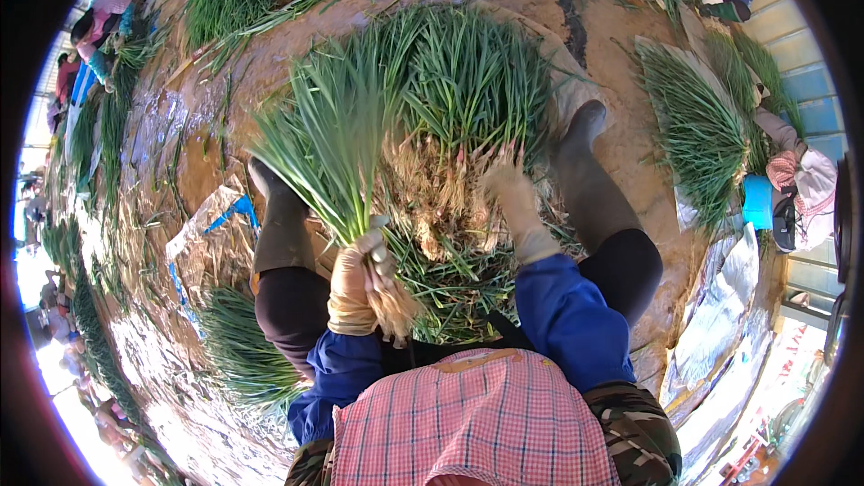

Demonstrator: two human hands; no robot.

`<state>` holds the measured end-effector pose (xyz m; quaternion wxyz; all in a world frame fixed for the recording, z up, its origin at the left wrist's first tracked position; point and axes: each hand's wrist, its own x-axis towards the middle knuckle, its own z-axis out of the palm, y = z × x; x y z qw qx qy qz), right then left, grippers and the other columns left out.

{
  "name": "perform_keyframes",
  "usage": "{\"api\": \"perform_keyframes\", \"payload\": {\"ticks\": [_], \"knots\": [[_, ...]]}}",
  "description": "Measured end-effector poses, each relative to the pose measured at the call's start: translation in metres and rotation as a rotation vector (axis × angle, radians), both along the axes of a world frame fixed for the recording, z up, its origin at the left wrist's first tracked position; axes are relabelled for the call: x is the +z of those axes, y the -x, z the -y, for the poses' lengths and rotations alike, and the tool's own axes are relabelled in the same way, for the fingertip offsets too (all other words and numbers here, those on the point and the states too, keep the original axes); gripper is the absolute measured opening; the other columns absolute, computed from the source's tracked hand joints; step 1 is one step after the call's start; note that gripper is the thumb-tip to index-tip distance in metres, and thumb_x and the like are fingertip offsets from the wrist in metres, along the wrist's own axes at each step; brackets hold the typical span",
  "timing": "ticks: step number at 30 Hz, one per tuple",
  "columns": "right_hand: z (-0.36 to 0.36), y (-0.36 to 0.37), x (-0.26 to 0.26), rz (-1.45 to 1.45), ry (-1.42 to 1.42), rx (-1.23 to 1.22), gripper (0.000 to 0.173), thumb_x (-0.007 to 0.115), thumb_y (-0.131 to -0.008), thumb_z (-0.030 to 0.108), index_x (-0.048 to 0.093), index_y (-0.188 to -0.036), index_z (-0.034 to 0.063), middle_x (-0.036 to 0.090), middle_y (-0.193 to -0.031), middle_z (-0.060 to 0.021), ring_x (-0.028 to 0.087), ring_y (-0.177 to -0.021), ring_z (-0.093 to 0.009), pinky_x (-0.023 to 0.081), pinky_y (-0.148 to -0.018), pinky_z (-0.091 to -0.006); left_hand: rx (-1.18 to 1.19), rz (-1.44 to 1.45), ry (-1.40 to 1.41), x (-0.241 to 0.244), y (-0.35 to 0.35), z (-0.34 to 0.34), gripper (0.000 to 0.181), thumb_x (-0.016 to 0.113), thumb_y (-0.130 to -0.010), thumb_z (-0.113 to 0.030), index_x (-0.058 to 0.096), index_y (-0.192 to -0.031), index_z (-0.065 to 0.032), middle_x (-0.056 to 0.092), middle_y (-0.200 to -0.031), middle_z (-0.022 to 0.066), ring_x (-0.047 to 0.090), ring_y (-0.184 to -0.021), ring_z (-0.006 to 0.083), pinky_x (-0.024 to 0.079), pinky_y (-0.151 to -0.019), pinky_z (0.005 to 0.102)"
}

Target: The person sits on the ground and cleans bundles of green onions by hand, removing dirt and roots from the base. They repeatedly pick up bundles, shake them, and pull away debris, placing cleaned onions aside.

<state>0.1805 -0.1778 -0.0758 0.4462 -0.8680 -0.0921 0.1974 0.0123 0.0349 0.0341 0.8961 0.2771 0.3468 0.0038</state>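
My left hand [361, 270], in a pale glove, is closed around the lower stems of a bunch of green garlic [331, 142]. The leaves fan upward from the fist, and stringy tan roots [395, 304] hang below it. My right hand [513, 199], gloved too, is at the root ends on the right side of a large green garlic pile [472, 81] between my boots. Motion blurs its fingers, so whether they grip a stem is unclear. Pinkish stem bases and matted roots [432, 202] face me along the pile's near edge.
Loose leaf scraps [466, 283] lie between my legs. Another bundle [246, 344] rests by my left knee. My boots [587, 175] flank the pile on wet brown sheeting [617, 34]. Several people sit around the edges, one beside a blue bucket [757, 202] at right.
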Motion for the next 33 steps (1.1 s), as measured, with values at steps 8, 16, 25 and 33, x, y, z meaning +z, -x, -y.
{"api": "perform_keyframes", "payload": {"ticks": [8, 16, 25, 33], "knots": [[-0.011, -0.06, -0.018, 0.03, 0.326, -0.18, 0.026, 0.049, -0.085, 0.024, 0.063, -0.09, 0.002, 0.062, -0.078, -0.0125, 0.059, -0.075, -0.025, 0.048, -0.069, -0.0393, -0.178, -0.124, -0.187, -0.04, -0.007, 0.013, 0.023, 0.06, -0.087, -0.018, 0.057, -0.105, -0.0037, 0.06, -0.077, 0.0063, 0.058, -0.062, 0.0165, 0.048, -0.051, 0.0267], [-0.029, 0.111, 0.024, 0.029, -0.225, 0.399, 0.041, 0.045, -0.092, 0.04, 0.062, -0.097, 0.0022, 0.062, -0.078, -0.0125, 0.06, -0.073, -0.024, 0.049, -0.067, -0.0349, -0.232, -0.09, -0.152, -0.04, -0.016, 0.033, 0.023, 0.059, -0.087, -0.016, 0.056, -0.102, 0.0004, 0.065, -0.089, 0.0122, 0.064, -0.076, 0.0199, 0.053, -0.063, 0.029], [-0.068, 0.071, 0.049, -0.824, -0.675, -0.214, 0.03, 0.052, -0.087, 0.033, 0.057, -0.094, 0.0036, 0.053, -0.074, -0.0048, 0.051, -0.064, -0.017, 0.044, -0.055, -0.0324, -0.265, -0.025, -0.082, -0.035, -0.008, 0.034, 0.015, 0.057, -0.086, -0.009, 0.057, -0.099, 0.0003, 0.065, -0.084, 0.0109, 0.064, -0.068, 0.0172, 0.054, -0.057, 0.0287], [-0.033, 0.075, 0.041, -0.961, -1.226, 0.192, 0.036, 0.043, -0.09, 0.028, 0.051, -0.062, 0.0072, 0.053, -0.06, -0.0068, 0.053, -0.064, -0.024, 0.044, -0.062, -0.037, -0.1, -0.133, -0.221, -0.017, -0.006, 0.006, 0.017, 0.061, -0.084, -0.017, 0.06, -0.093, -0.003, 0.062, -0.07, 0.006, 0.059, -0.054, 0.0137, 0.049, -0.038, 0.0257]]}}
